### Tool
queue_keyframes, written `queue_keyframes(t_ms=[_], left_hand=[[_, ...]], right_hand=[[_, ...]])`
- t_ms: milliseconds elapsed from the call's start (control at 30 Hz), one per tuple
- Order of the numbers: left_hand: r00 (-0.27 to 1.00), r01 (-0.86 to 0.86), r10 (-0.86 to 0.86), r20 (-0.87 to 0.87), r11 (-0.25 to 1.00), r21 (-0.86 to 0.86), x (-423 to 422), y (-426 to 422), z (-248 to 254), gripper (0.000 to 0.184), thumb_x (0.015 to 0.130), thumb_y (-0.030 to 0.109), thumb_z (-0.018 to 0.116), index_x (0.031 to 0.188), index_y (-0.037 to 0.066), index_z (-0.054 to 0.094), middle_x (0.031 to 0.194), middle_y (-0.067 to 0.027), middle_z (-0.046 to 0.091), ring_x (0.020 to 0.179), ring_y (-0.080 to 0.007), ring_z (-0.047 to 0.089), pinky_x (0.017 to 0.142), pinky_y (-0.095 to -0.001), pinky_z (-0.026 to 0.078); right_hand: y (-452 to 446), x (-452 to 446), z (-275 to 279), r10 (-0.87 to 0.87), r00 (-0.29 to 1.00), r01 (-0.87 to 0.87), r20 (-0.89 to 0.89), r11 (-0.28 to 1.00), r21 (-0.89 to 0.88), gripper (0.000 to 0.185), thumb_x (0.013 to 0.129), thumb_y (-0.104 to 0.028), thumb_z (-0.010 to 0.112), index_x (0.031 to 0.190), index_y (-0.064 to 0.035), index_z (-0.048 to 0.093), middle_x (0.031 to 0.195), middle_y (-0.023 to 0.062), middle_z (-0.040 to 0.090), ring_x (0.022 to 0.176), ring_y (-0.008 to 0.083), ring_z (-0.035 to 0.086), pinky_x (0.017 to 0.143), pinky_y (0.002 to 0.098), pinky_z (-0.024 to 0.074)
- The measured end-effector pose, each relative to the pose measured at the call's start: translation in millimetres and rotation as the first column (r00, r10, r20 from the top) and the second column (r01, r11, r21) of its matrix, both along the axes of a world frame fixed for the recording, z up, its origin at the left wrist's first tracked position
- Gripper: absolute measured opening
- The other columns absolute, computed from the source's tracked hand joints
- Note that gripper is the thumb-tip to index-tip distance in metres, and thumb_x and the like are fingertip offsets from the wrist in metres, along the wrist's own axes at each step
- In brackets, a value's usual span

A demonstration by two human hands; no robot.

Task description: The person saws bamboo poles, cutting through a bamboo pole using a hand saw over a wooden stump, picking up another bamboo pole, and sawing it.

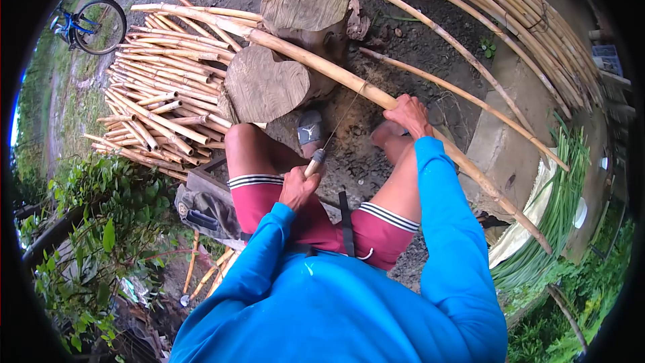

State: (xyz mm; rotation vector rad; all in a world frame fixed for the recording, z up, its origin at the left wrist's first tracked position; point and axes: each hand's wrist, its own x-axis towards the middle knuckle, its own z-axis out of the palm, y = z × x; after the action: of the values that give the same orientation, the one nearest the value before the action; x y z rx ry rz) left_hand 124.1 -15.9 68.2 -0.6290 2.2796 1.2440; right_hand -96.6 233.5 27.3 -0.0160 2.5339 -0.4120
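- At left, a pile of short poles (pixel 161 101) lies on the ground, seemingly the finished share.
- One thick pole (pixel 322 65) slants over the wooden stumps (pixel 265 84), whole as far as shows.
- The left hand's (pixel 297 188) grip is closed round the handled tool (pixel 314 163) (blade or wire, too fine to tell), which reaches the pole.
- The right hand (pixel 410 114) wraps the pole, fingers closed.
- Upper right, long poles (pixel 510 7) apparently remain undone.

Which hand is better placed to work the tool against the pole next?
Probably the left hand: it holds the tool, which points toward the pole. The right hand is occupied, gripping the pole.
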Motion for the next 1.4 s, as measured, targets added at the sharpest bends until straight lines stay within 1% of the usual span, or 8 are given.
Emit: queue_keyframes(t_ms=[567, 633, 767, 900, 933, 1033, 1100, 1400], left_hand=[[0.992, -0.041, 0.036, 0.119, 0.998, 0.043, -8, 1, -4, 0.040, 0.074, 0.034, 0.061, 0.095, 0.001, 0.069, 0.084, -0.0267, 0.067, 0.082, -0.0320, 0.067, 0.076, -0.0411, 0.049], [0.962, 0.248, -0.263, -0.076, 0.955, -0.160, -14, 2, -70, 0.046, 0.073, 0.035, 0.062, 0.100, -0.001, 0.066, 0.089, -0.0300, 0.065, 0.083, -0.0347, 0.067, 0.075, -0.0422, 0.049], [0.991, -0.088, 0.094, 0.094, 0.994, -0.067, -109, 44, -57, 0.034, 0.080, 0.031, 0.061, 0.105, 0.008, 0.066, 0.084, -0.0273, 0.062, 0.081, -0.0428, 0.063, 0.072, -0.0485, 0.051], [0.896, 0.408, -0.439, -0.068, 0.874, -0.264, -27, -9, -53, 0.032, 0.081, 0.035, 0.057, 0.096, 0.011, 0.072, 0.089, -0.0272, 0.067, 0.086, -0.0407, 0.066, 0.079, -0.0462, 0.051], [0.997, 0.052, -0.051, 0.058, 0.999, -0.009, -17, -4, -4, 0.029, 0.080, 0.031, 0.058, 0.095, 0.012, 0.073, 0.089, -0.0265, 0.067, 0.084, -0.0416, 0.066, 0.080, -0.0469, 0.050], [0.989, -0.011, 0.012, 0.145, 1.000, -0.013, -3, -6, -2, 0.035, 0.078, 0.033, 0.058, 0.093, 0.004, 0.070, 0.085, -0.0266, 0.067, 0.083, -0.0386, 0.067, 0.076, -0.0448, 0.050], [0.842, 0.453, -0.519, -0.145, 0.828, -0.332, -22, -3, -76, 0.028, 0.074, 0.024, 0.066, 0.098, 0.010, 0.069, 0.075, -0.0204, 0.064, 0.075, -0.0374, 0.066, 0.075, -0.0453, 0.051], [1.000, 0.016, -0.015, 0.023, 0.999, -0.051, -13, -1, -2, 0.036, 0.077, 0.031, 0.057, 0.099, 0.006, 0.070, 0.087, -0.0258, 0.067, 0.085, -0.0401, 0.067, 0.080, -0.0460, 0.050]], right_hand=[[-4, 1, -1, 0.007, 0.995, -0.006, -0.095, 1.000, 0.006, 0.039, 0.068, -0.031, 0.065, 0.096, -0.0042, 0.072, 0.097, 0.0273, 0.067, 0.095, 0.0441, 0.064, 0.086, 0.0482, 0.0522], [-4, 4, -2, 0.023, 0.996, -0.022, -0.088, 1.000, 0.017, 0.039, 0.068, -0.030, 0.065, 0.095, -0.0039, 0.072, 0.097, 0.0278, 0.067, 0.094, 0.0441, 0.064, 0.085, 0.0478, 0.0523], [-4, 11, -1, 0.004, 0.996, -0.005, -0.086, 1.000, -0.010, 0.037, 0.068, -0.029, 0.064, 0.093, -0.0027, 0.072, 0.095, 0.0286, 0.066, 0.094, 0.0445, 0.064, 0.086, 0.0473, 0.0524], [-4, 5, 1, -0.008, 0.996, 0.008, -0.092, 1.000, -0.002, 0.038, 0.068, -0.028, 0.063, 0.094, -0.0008, 0.071, 0.100, 0.0297, 0.065, 0.097, 0.0458, 0.063, 0.089, 0.0484, 0.0514], [-4, 3, 1, -0.003, 0.996, 0.004, -0.089, 1.000, 0.005, 0.039, 0.068, -0.028, 0.063, 0.094, -0.0007, 0.071, 0.101, 0.0297, 0.065, 0.097, 0.0457, 0.063, 0.089, 0.0483, 0.0514], [-5, 2, 4, -0.013, 0.997, 0.014, -0.080, 1.000, 0.018, 0.039, 0.067, -0.028, 0.063, 0.094, -0.0005, 0.071, 0.101, 0.0298, 0.065, 0.098, 0.0459, 0.063, 0.089, 0.0480, 0.0514], [-5, 3, 7, 0.000, 0.997, 0.002, -0.074, 1.000, 0.023, 0.039, 0.067, -0.027, 0.064, 0.094, -0.0003, 0.072, 0.101, 0.0300, 0.065, 0.098, 0.0460, 0.063, 0.089, 0.0479, 0.0514], [-6, 0, 3, -0.024, 0.998, 0.025, -0.049, 1.000, 0.016, 0.041, 0.068, -0.027, 0.064, 0.097, 0.0000, 0.072, 0.105, 0.0292, 0.065, 0.103, 0.0436, 0.063, 0.093, 0.0457, 0.0491]])
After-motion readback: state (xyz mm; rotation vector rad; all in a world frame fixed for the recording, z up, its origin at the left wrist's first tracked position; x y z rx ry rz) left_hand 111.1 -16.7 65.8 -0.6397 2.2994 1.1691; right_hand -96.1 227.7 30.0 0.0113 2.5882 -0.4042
